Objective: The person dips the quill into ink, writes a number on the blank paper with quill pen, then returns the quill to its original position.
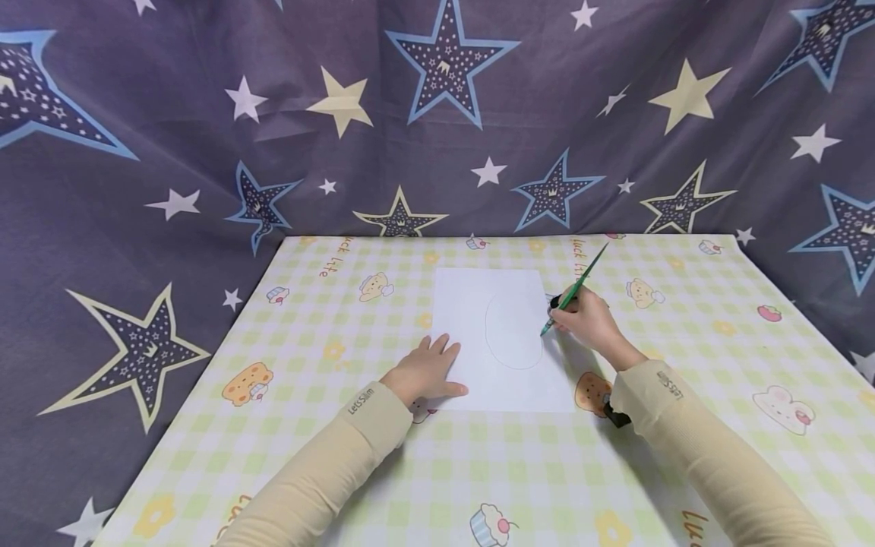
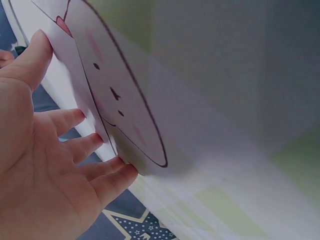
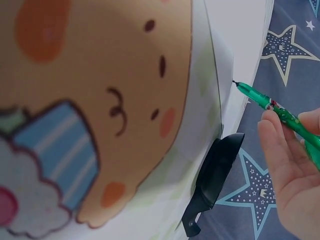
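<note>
A white sheet of paper [image 1: 461,304] lies on the table, with a thin, rounded outline [image 1: 517,369] drawn on it, running from near the top down round the bottom. My right hand [image 1: 586,317] pinches a green pen [image 1: 583,279] between thumb and fingers. In the head view the pen tip meets the outline's right side near the sheet's right edge; the right wrist view shows the pen's dark point [image 3: 235,82] by the paper. At the sheet's left edge, my left hand [image 1: 427,370] rests with fingers spread and thumb on the lower part.
A black object [image 3: 215,175] of unclear kind lies beside the paper near my right hand. The tablecloth [image 1: 328,448] is green-checked with printed cartoon figures. Behind the table's far edge hangs a dark curtain [image 1: 437,152] with stars.
</note>
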The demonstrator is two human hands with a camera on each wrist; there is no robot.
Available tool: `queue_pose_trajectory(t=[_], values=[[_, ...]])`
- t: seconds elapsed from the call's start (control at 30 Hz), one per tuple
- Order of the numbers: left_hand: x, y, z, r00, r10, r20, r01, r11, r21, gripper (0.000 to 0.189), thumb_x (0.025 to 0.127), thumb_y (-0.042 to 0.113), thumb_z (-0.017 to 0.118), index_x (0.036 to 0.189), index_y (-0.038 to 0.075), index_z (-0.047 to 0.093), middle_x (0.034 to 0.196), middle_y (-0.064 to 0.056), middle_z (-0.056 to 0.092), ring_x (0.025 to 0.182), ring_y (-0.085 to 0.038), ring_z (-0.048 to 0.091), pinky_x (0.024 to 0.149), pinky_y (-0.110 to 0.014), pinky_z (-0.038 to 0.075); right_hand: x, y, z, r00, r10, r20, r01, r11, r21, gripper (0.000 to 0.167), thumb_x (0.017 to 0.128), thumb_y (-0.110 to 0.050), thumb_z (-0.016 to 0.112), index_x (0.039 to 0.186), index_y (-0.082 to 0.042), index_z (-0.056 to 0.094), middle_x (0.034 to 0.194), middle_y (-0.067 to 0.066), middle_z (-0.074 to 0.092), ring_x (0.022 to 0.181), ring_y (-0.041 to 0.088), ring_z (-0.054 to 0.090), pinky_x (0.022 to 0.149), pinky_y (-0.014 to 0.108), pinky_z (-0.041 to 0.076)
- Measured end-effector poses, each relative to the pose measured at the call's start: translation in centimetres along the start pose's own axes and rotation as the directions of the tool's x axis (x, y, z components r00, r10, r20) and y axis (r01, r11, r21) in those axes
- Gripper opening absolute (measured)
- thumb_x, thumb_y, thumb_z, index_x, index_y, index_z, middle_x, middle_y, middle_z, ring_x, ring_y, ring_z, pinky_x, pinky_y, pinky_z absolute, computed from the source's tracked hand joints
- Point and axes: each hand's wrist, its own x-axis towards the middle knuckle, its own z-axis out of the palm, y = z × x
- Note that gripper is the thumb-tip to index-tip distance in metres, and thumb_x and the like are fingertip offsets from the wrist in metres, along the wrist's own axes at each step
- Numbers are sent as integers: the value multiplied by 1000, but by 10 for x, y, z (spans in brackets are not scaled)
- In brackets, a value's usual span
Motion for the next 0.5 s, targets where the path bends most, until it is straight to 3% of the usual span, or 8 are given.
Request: queue_pose_trajectory(t=[0.5], values=[[-2,1,-1,1000,1,-1,-1,1000,5,81,85,51,58,146,8,25,151,-15,16,135,-40,13,108,-47,20,3,-2,1,1000,1,-27,-1,1000,-29,14,88,-8,57,95,1,49,79,15,65,74,28,65,62,32,53]])
